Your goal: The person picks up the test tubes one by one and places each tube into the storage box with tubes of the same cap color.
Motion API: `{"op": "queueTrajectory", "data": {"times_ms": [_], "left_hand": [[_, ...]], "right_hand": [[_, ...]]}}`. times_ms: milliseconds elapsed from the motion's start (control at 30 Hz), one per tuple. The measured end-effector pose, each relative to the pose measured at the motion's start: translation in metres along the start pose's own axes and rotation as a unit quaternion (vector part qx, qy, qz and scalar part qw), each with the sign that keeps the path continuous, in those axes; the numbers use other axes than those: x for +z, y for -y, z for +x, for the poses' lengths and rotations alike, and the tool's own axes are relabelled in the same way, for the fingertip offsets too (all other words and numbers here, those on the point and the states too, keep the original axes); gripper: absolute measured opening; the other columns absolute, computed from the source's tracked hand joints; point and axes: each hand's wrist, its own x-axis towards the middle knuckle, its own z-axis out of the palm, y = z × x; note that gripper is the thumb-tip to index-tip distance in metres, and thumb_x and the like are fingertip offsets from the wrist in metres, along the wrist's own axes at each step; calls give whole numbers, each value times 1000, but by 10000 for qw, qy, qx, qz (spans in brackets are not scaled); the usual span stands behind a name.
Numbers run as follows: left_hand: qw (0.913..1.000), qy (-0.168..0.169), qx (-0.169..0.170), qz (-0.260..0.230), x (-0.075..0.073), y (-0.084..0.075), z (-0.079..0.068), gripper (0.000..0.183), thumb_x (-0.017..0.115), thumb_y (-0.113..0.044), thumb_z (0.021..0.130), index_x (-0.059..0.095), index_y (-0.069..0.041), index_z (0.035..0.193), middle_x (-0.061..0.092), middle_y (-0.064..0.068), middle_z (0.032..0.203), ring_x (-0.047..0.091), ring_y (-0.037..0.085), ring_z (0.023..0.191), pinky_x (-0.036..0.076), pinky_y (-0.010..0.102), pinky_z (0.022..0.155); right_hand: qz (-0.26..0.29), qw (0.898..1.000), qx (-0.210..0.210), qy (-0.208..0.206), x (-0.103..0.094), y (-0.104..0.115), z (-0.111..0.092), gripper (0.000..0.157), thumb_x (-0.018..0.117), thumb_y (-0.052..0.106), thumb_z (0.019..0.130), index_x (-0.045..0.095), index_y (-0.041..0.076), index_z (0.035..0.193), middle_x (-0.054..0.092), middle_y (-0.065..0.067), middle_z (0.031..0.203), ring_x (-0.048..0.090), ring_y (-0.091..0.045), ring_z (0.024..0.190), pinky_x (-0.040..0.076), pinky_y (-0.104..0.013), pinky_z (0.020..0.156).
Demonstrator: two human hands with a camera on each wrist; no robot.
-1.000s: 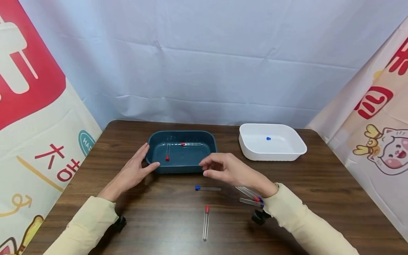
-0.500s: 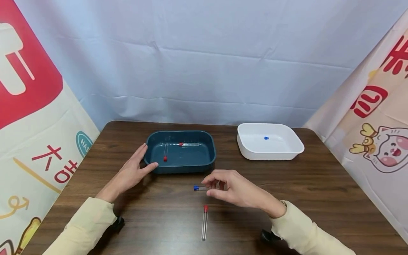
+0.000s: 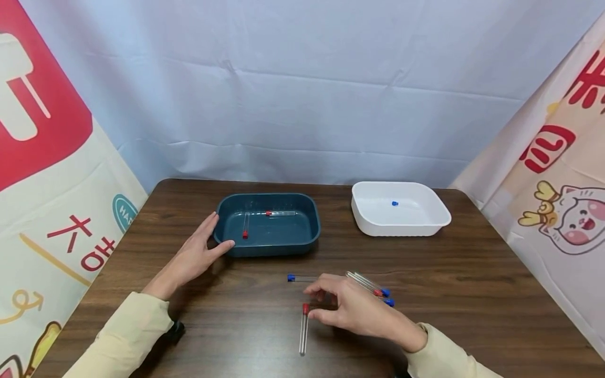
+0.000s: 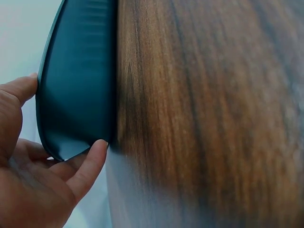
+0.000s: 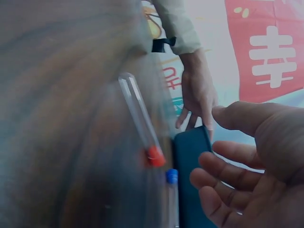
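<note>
My left hand (image 3: 191, 257) rests against the left end of a dark teal tray (image 3: 267, 251), thumb and fingers spread along its wall. The left wrist view shows the fingertips touching that tray's side (image 4: 78, 80). My right hand (image 3: 352, 307) hovers beside a red-capped test tube (image 3: 303, 331), fingertips close to its cap. In the right wrist view its thumb and fingers (image 5: 237, 154) are apart with nothing between them. A blue-capped test tube (image 3: 295, 278) lies just behind, partly covered by the right hand.
Two red-capped tubes (image 3: 281, 213) lie in the teal tray. A white tray (image 3: 402, 230) at the back right holds a blue-capped tube (image 3: 395, 203). Several more capped tubes (image 3: 364, 282) lie in a pile right of the right hand. A cloth backdrop hangs behind the table (image 3: 472, 294).
My right hand has moved from the teal tray's near right corner toward me, past the blue-capped tube to the red-capped one. The left hand stays at the tray.
</note>
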Motion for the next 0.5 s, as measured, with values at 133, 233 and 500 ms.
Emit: {"op": "queueTrajectory", "data": {"times_ms": [133,233,500], "left_hand": [[10000,-10,11,7,0,1,0,93,60,-51,103,10,-3,166,5,17,172,12,44,155,19,68,118],[10000,-7,21,-1,0,1,0,93,60,-50,103,10,-3,166,5,17,172,12,44,155,19,68,118],[10000,1,37,-8,0,1,0,93,60,-50,103,9,-3,166,4,16,173,13,45,155,20,68,118]], "right_hand": [[-83,10000,20,19,8,-2,-4,41,77,37,95,69,11,125,67,5,109,62,-12,93,56,-27,82],[-255,9997,30,11,14,-2,-6,44,78,38,94,68,11,128,67,6,112,61,-9,97,55,-28,85],[-1033,9945,172,-49,22,0,-10,56,76,52,92,68,15,132,65,8,126,59,-15,123,53,-42,100]]}}
